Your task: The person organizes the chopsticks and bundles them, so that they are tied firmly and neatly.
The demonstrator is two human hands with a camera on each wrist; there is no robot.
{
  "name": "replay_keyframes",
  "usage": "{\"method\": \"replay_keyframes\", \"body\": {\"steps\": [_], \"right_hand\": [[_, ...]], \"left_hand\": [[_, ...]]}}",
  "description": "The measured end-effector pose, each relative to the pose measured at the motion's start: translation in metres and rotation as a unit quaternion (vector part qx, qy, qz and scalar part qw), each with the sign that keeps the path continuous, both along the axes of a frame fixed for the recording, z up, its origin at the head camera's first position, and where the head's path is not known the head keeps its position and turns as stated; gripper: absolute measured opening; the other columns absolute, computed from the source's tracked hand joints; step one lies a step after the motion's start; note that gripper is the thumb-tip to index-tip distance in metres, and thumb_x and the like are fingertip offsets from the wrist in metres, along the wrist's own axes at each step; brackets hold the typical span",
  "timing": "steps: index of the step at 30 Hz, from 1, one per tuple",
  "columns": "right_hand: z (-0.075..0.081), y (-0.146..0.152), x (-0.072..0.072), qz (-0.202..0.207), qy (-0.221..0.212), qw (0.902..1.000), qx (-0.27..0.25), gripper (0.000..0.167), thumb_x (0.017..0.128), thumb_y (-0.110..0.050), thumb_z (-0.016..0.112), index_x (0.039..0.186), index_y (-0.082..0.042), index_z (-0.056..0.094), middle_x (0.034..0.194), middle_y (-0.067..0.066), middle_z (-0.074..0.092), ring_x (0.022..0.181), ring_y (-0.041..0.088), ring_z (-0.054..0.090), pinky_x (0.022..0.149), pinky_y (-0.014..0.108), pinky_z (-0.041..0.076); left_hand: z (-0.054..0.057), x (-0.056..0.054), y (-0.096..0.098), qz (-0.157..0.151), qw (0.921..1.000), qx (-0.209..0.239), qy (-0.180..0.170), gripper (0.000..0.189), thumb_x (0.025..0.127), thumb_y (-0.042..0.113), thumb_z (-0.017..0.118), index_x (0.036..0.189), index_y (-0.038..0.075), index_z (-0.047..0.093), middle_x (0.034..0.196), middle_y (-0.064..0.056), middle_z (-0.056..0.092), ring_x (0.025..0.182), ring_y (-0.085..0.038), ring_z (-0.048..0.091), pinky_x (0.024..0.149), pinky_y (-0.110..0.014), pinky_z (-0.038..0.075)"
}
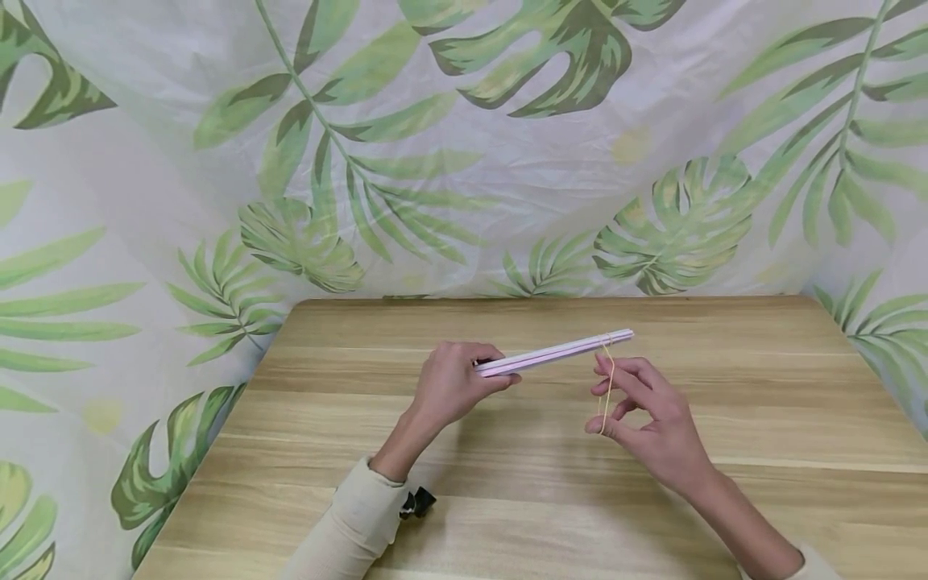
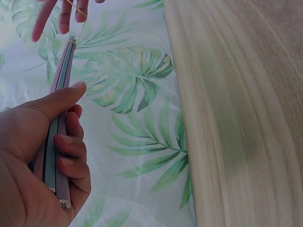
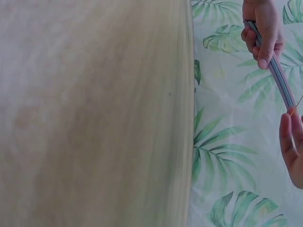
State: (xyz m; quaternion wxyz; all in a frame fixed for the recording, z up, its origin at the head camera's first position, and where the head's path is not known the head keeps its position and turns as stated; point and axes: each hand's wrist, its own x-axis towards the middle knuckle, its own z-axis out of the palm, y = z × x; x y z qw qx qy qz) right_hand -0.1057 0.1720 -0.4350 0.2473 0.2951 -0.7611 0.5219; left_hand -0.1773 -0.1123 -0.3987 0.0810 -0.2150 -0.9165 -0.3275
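My left hand [image 1: 451, 385] grips one end of a bundle of long, thin pastel strips [image 1: 554, 353], thumb laid along it in the left wrist view. The bundle points right and slightly up, held above the table. A thin yellow rubber band [image 1: 611, 377] loops around its far end. From there the band runs down, stretched over the fingers and thumb of my right hand [image 1: 663, 431], which holds it spread just below the tip. In the right wrist view, fingertips [image 3: 287, 124] stand right at the bundle's end. The left palm hides part of the strips.
Both hands are over a wood-grain table [image 1: 551, 532]. Behind its far edge hangs a pale cloth [image 1: 507, 185] printed with green leaves. A small black object [image 1: 418, 503] shows beside the left sleeve [image 1: 355, 515].
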Motion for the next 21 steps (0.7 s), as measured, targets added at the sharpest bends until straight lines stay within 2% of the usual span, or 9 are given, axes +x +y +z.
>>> {"method": "replay_keyframes", "body": {"steps": [3,7,9,11,14,16,19,21], "right_hand": [[0.002,-0.002,0.004,-0.021,-0.023,0.9993,0.020,0.091,0.084,-0.039,0.085,0.159,-0.003,0.048,0.133,-0.004,0.062,0.105,0.000,0.070,0.068,0.017,0.059],[0.004,-0.006,0.008,-0.038,-0.047,0.9982,0.007,0.113,0.073,-0.007,0.096,0.167,-0.004,0.032,0.137,-0.002,0.059,0.105,-0.003,0.072,0.066,0.020,0.061],[0.005,-0.008,0.009,-0.045,-0.061,0.9970,-0.011,0.124,0.067,0.010,0.094,0.169,-0.006,0.027,0.137,-0.003,0.059,0.104,-0.004,0.073,0.065,0.021,0.061],[0.006,-0.009,0.011,-0.047,-0.087,0.9946,-0.031,0.128,0.066,0.019,0.091,0.171,-0.010,0.023,0.138,-0.007,0.058,0.103,-0.005,0.073,0.065,0.022,0.061],[0.009,-0.010,0.013,-0.040,-0.144,0.9867,-0.064,0.122,0.076,0.017,0.086,0.173,-0.016,0.020,0.139,-0.007,0.057,0.103,-0.002,0.076,0.066,0.025,0.062],[0.012,-0.009,0.014,-0.025,-0.192,0.9770,-0.089,0.112,0.085,0.012,0.082,0.173,-0.018,0.019,0.141,-0.001,0.055,0.105,0.001,0.076,0.068,0.028,0.064],[0.016,-0.006,0.013,-0.004,-0.256,0.9589,-0.122,0.093,0.098,0.004,0.073,0.172,-0.015,0.020,0.143,0.005,0.054,0.106,0.005,0.077,0.071,0.035,0.065],[0.018,-0.002,0.012,0.008,-0.281,0.9502,-0.134,0.082,0.103,0.006,0.064,0.171,-0.010,0.022,0.143,0.008,0.053,0.106,0.006,0.078,0.071,0.038,0.066]], "left_hand": [[-0.001,0.000,0.000,0.004,1.0000,-0.001,0.003,0.017,0.081,0.035,0.095,0.086,0.023,0.084,0.071,0.012,0.073,0.058,-0.003,0.051,0.055,-0.023,0.040],[-0.001,0.001,0.000,0.012,0.9996,0.001,0.024,0.018,0.081,0.036,0.095,0.086,0.022,0.084,0.073,0.011,0.074,0.058,-0.003,0.050,0.054,-0.022,0.039],[-0.002,0.001,0.000,0.015,0.9990,0.005,0.043,0.018,0.081,0.035,0.095,0.086,0.021,0.084,0.073,0.010,0.075,0.057,-0.003,0.050,0.055,-0.023,0.039],[-0.002,0.001,0.001,0.017,0.9979,0.010,0.062,0.018,0.080,0.034,0.095,0.086,0.021,0.084,0.073,0.010,0.076,0.057,-0.003,0.051,0.054,-0.023,0.040],[-0.002,0.001,0.002,0.018,0.9956,0.017,0.090,0.019,0.079,0.033,0.096,0.085,0.020,0.084,0.075,0.008,0.077,0.058,-0.002,0.053,0.054,-0.023,0.041],[-0.002,0.002,0.002,0.018,0.9940,0.021,0.106,0.019,0.078,0.032,0.097,0.085,0.019,0.084,0.077,0.007,0.078,0.059,-0.003,0.056,0.055,-0.023,0.042],[0.000,0.002,0.002,0.015,0.9915,0.024,0.127,0.020,0.077,0.032,0.098,0.085,0.019,0.084,0.079,0.006,0.079,0.061,-0.004,0.061,0.055,-0.023,0.046],[0.000,0.002,0.002,0.011,0.9902,0.025,0.137,0.021,0.076,0.032,0.098,0.085,0.018,0.085,0.081,0.005,0.080,0.062,-0.005,0.065,0.056,-0.024,0.048]]}}
